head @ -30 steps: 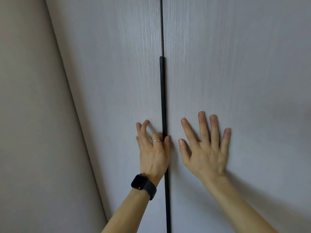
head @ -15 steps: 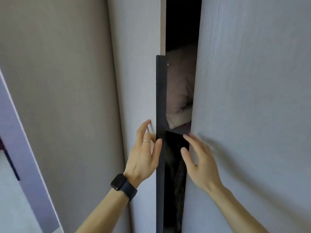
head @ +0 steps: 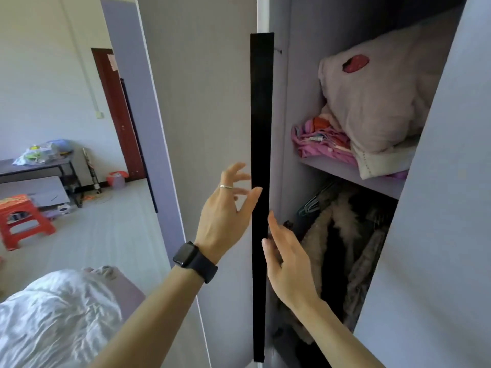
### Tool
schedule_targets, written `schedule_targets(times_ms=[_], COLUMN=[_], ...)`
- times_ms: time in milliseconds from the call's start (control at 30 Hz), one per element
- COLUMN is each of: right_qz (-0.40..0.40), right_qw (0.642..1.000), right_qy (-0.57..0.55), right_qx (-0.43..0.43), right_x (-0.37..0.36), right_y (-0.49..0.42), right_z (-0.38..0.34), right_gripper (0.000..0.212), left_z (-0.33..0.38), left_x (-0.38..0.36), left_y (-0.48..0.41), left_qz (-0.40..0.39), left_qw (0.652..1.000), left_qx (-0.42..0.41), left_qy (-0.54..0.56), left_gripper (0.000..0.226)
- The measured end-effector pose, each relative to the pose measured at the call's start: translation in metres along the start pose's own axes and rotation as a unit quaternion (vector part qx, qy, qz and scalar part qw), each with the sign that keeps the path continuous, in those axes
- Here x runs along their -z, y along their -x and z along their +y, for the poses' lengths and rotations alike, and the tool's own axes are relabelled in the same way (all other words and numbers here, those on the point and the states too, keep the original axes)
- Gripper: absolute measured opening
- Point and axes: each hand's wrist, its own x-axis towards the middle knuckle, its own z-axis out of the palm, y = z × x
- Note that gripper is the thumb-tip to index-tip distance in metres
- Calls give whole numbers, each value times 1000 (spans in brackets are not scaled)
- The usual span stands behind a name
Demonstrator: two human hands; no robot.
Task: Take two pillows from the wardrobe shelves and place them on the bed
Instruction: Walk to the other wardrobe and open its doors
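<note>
The left wardrobe door point(head: 212, 102) stands swung out, its black handle strip point(head: 261, 155) edge-on to me. My left hand point(head: 225, 219), with a ring and a dark watch, is on the door's outer side, fingers spread, thumb touching the strip. My right hand point(head: 287, 261) is behind the strip at the door's inner edge, fingers straight. On the upper shelf point(head: 372, 179) lies a pale pinkish pillow point(head: 377, 102) with a red patch, resting on a cream folded cloth. The bed point(head: 61, 320) with a rumpled white quilt is at the lower left.
Pink folded fabric point(head: 318, 142) lies beside the pillow. Below the shelf hang fur-trimmed coats point(head: 337, 235) and hangers. The right wardrobe door point(head: 438, 235) partly covers the opening. Across the floor stand a red stool point(head: 21, 221), a low dark table point(head: 39, 168) with bags, and a brown door point(head: 117, 115).
The wardrobe doors went from shut to a narrow gap to wide open. My left hand swung the left door outward, and the shelf with the pillow came into view.
</note>
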Motion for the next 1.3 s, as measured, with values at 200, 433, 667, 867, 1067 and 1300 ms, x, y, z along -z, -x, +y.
schedule_targets(times_ms=[200,433,667,867,1067,1300], right_qz=[-50,-90,-143,-170,-187,-71], right_qw=[998,991,979,972,969,990], right_qy=[21,21,66,92,106,89], right_qx=[38,101,127,133,119,83], right_x=[-36,-77,-117,-141,-121,-15], right_y=[-17,-40,-62,-77,-79,-33], right_z=[-3,-1,1,2,2,25], right_gripper=[53,68,75,80,70,49], left_z=[-17,-44,-71,-93,-94,-74], left_x=[27,52,62,69,69,-1], left_y=[-8,-22,-35,-49,-46,22], left_qz=[45,72,92,95,79,68], left_qw=[994,991,985,978,980,992], left_qx=[-11,43,88,101,93,67], left_qy=[-103,-107,-119,-156,-155,-84], left_gripper=[61,73,76,73,74,58])
